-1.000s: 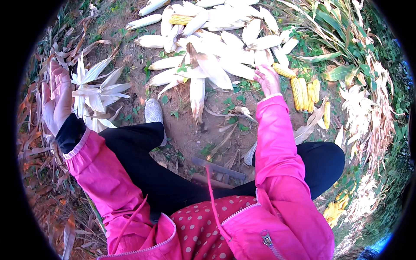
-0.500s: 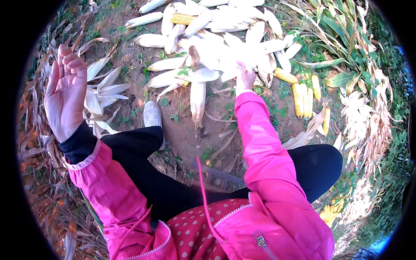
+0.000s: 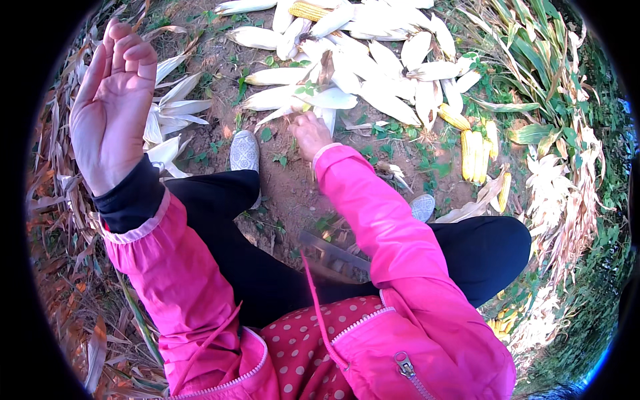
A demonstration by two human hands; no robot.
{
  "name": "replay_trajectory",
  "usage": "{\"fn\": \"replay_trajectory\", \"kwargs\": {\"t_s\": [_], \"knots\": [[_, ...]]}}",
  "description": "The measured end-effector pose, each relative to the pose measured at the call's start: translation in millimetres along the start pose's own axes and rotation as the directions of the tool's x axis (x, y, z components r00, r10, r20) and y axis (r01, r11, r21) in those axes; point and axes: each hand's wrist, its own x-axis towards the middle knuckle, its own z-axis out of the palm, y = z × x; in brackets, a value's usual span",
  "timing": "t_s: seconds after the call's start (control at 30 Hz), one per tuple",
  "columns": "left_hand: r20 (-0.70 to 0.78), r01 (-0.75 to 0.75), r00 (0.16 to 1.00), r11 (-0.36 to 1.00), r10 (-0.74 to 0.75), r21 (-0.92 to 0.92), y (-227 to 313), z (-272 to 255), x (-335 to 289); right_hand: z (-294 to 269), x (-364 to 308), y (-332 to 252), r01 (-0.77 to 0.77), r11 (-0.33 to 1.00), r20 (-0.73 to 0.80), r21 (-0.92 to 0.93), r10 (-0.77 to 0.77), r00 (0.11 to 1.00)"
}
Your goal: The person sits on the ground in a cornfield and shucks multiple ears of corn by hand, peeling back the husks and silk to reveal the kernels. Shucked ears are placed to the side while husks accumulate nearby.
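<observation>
My left hand (image 3: 117, 110) is raised at the left, palm up. Its fingers are loosely bent and apart, with nothing in them. At the near edge of the pile, my right hand (image 3: 311, 135) has its fingers closed on a corn ear in pale husk (image 3: 327, 117). The hand covers most of that ear. More corn ears in dry white husks (image 3: 393, 100) lie heaped just beyond it. One ear in the heap shows bare yellow kernels (image 3: 308, 11).
Husked yellow corn ears (image 3: 475, 157) lie on the ground at the right. Opened empty husks (image 3: 177, 110) are by my left hand. Dry stalks and green leaves (image 3: 533, 60) border the right side. A low stool-like frame (image 3: 333, 253) shows between my legs.
My right hand has come from the middle of the heap back toward me and to the left, onto the near corn ear. My left hand stays raised and empty. The view has shifted slightly.
</observation>
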Motion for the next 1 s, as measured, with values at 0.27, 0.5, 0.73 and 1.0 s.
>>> {"fn": "replay_trajectory", "kwargs": {"t_s": [0.27, 0.5, 0.73, 1.0], "knots": [[-0.095, -0.021, 0.995, 0.997, 0.028, 0.076, -3, -2, 4, 25, 3, 60, 0.466, 0.639, 0.425, -0.611, -0.231, 0.875], [-0.214, -0.131, 0.959, 0.963, 0.183, 0.238, -28, 17, 4, 15, 6, 44, 0.424, 0.77, 0.237, -0.477, -0.352, 0.906], [-0.188, -0.155, 0.935, 0.822, 0.301, 0.548, -18, -3, -6, -68, -10, 13, 0.115, 0.529, -0.099, 0.841, -0.058, 0.993], [-0.077, 0.047, 0.997, 0.668, 0.015, 0.742, -116, 18, 5, -241, -49, -80, 0.171, 0.754, -0.435, 0.634, 0.165, 0.885]]}}
